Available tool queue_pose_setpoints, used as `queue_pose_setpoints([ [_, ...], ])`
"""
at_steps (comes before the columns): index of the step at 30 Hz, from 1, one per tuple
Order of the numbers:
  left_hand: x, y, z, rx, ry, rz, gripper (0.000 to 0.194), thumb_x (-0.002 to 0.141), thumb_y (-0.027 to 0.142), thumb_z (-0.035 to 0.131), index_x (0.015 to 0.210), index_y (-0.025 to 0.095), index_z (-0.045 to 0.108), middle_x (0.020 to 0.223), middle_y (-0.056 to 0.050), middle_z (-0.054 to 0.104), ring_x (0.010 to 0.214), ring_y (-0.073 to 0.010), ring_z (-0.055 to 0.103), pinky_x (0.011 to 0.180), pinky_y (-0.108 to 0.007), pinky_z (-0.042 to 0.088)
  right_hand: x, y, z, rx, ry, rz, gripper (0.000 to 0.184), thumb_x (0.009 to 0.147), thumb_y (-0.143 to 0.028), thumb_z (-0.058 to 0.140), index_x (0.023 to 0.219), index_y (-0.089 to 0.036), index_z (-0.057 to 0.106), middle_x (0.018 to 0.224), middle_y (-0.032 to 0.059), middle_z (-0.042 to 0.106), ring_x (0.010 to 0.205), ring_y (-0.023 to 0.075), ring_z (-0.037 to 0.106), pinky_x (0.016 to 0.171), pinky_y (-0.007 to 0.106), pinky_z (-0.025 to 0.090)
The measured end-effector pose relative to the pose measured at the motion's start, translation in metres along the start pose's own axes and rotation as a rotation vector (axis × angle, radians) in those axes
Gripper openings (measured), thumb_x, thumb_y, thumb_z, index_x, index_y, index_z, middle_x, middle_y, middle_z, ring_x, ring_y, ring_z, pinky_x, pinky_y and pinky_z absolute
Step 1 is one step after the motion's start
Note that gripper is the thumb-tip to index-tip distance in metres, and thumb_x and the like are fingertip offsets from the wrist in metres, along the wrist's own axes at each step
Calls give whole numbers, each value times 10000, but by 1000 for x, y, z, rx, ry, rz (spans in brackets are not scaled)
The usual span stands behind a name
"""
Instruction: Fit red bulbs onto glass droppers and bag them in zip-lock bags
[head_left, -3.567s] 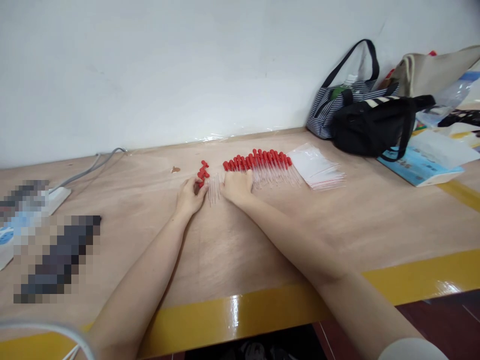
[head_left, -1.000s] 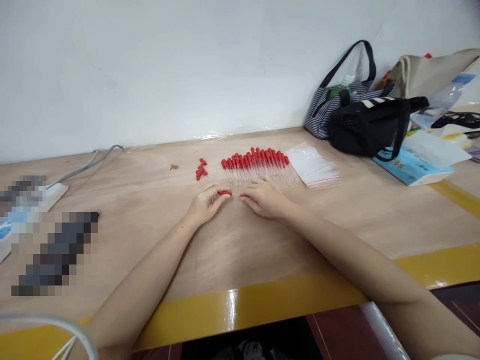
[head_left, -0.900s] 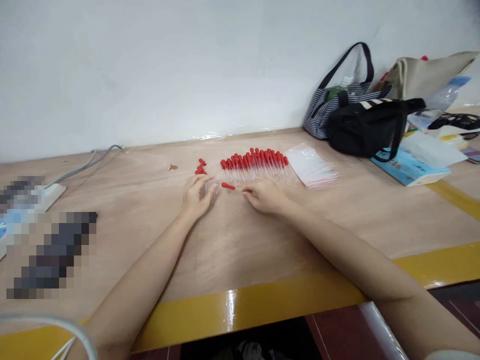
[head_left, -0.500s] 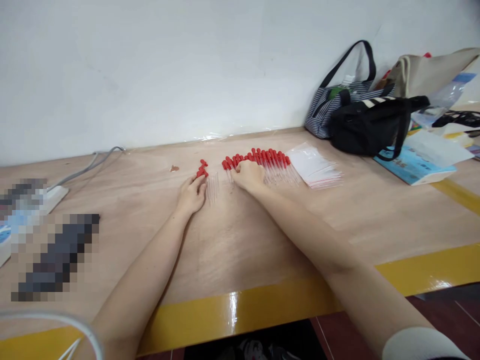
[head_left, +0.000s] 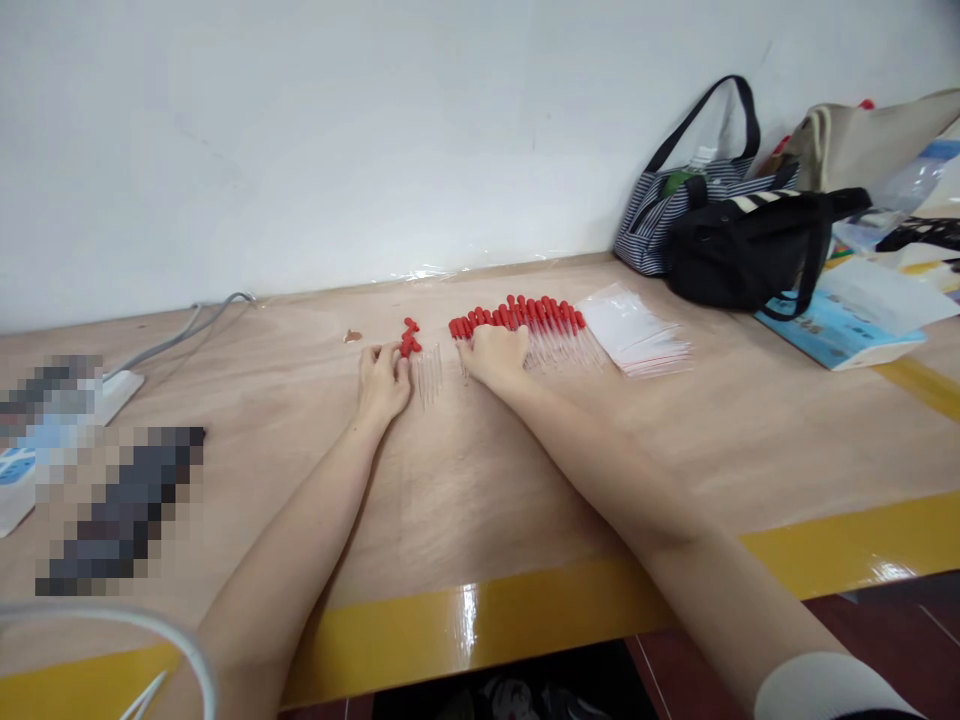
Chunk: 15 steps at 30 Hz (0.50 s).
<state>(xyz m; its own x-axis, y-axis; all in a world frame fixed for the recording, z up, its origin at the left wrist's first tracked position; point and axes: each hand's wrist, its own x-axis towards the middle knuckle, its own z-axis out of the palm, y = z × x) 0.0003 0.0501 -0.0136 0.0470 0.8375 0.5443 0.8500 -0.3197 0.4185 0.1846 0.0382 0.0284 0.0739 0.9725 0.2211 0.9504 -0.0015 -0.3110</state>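
Observation:
My left hand (head_left: pixel 384 383) is at the small heap of red rubber bulbs (head_left: pixel 409 340), its fingers stretched out and apart, the fingertips close beside the bulbs. Just right of it lie several thin clear glass tubes (head_left: pixel 430 375) side by side. To their right is a row of droppers (head_left: pixel 551 318), clear tubes topped with red bulbs, fanned out with the bulbs toward the wall. My right hand (head_left: pixel 496 355) is curled over the row's left part, thumb and fingers closed around a dropper at its left end. The back of the hand covers several tubes and the fingertips.
A stack of clear zip bags (head_left: pixel 637 335) lies right of the droppers. Further right are a striped bag (head_left: pixel 641 225), a black bag (head_left: pixel 739 250) and a blue book (head_left: pixel 847 335). A power strip (head_left: pixel 124 388) and a blurred dark object (head_left: pixel 124 515) lie left. Yellow tape (head_left: pixel 405 640) edges the table.
A dropper held between both hands passed to my right hand, which carried it to the row's left end. My left hand let go and moved back left to the red bulbs.

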Motion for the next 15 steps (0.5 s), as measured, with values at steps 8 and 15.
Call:
queue_pose_setpoints([
  [8,54,-18,22,-130,-102,-76,417,880,392,297,1136,191,557,1245,-102,498,1224,-230,377,1048,-406,262,-17,-35,10,34,-59,-128,298,804,-376,443,823,-158,645,813,117,671,780,226,605,833,413,282],
  [15,88,-13,34,-169,-363,-113,402,846,397,346,943,141,640,1149,-126,571,1084,-228,521,964,-373,363,-16,-34,9,32,-114,-93,350,829,-389,390,833,-157,652,806,132,667,786,246,606,836,442,300],
])
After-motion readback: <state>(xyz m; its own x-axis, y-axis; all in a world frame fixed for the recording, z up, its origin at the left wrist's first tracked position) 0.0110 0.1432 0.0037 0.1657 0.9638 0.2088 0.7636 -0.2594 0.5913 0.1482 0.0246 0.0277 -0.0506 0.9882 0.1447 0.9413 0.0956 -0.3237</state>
